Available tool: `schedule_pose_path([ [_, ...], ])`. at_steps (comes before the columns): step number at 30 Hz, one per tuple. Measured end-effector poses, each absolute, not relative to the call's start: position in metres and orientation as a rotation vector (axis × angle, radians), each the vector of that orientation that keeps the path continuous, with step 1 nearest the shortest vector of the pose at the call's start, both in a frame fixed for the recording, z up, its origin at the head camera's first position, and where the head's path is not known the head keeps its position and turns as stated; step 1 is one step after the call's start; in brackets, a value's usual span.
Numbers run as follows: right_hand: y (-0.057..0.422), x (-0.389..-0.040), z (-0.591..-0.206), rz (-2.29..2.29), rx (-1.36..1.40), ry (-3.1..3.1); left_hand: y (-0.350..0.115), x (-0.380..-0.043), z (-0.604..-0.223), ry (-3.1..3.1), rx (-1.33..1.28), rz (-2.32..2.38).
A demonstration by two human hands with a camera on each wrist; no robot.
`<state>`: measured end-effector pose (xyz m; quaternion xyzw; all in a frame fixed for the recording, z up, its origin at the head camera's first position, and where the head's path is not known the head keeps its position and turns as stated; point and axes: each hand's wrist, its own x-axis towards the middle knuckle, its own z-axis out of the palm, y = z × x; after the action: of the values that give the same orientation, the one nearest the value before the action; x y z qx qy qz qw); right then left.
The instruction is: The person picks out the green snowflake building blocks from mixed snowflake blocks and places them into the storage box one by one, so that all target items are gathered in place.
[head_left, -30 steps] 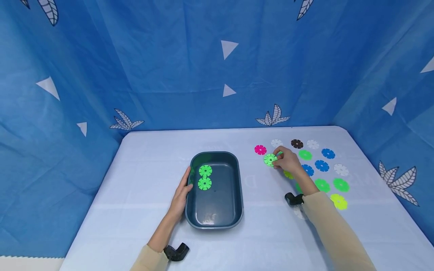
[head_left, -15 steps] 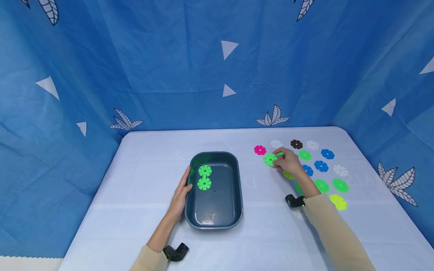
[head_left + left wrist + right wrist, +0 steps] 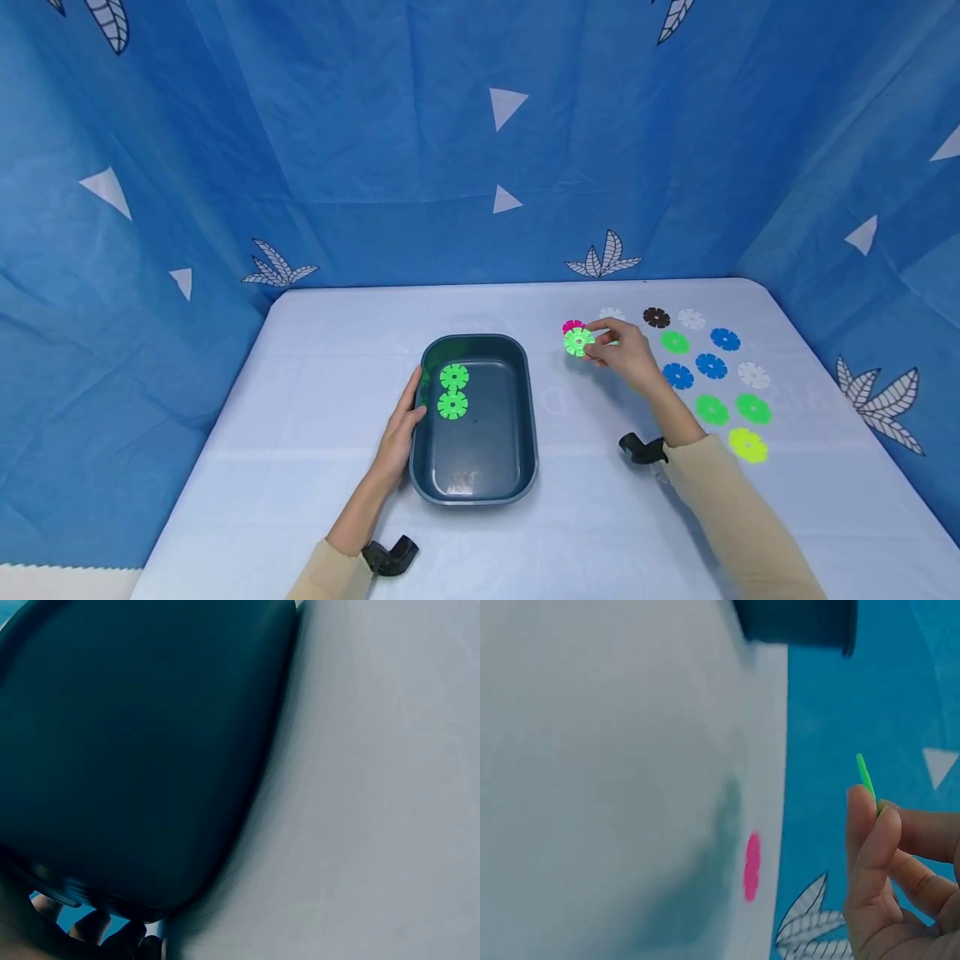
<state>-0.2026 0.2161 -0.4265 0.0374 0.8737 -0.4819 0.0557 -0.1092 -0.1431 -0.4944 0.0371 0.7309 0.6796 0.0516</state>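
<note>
My left hand (image 3: 397, 433) holds the left side of a dark blue-green plastic basin (image 3: 474, 497), its thumb over the rim. In the left wrist view, fingertips (image 3: 90, 926) show at the basin's edge. Two bright green notched discs (image 3: 453, 404) lie inside the basin, at its upper left. My right hand (image 3: 626, 354) pinches another green notched disc (image 3: 578, 342) between thumb and fingers, raised above the table. In the right wrist view this disc (image 3: 865, 776) is seen edge-on. Just behind it lies a pink disc (image 3: 572, 325), partly covered.
Right of my right hand, several notched discs are scattered: brown (image 3: 656, 317), white (image 3: 753, 375), blue (image 3: 711, 366), green (image 3: 754, 409) and yellow (image 3: 748, 446). My forearm covers part of that area. A blue curtain (image 3: 420, 150) hangs behind the white table (image 3: 322, 375).
My right hand has moved left and slightly away from me with the green disc, which now overlaps the pink disc in the head view. The left hand and basin stay in place.
</note>
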Motion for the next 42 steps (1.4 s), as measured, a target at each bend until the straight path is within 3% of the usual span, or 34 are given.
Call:
schedule_pose_path([
  [9,0.160,-0.181,-0.406,-1.649,-0.157,2.549,-0.144,-0.109,-0.495,2.232,0.107,2.066],
  [20,0.101,-0.160,-0.406,-1.544,-0.489,2.336,-0.143,-0.110,-0.495,2.224,0.106,2.062],
  [42,0.054,-0.147,-0.443,-1.221,-0.545,2.298,-0.143,-0.109,-0.493,2.199,0.134,2.075],
])
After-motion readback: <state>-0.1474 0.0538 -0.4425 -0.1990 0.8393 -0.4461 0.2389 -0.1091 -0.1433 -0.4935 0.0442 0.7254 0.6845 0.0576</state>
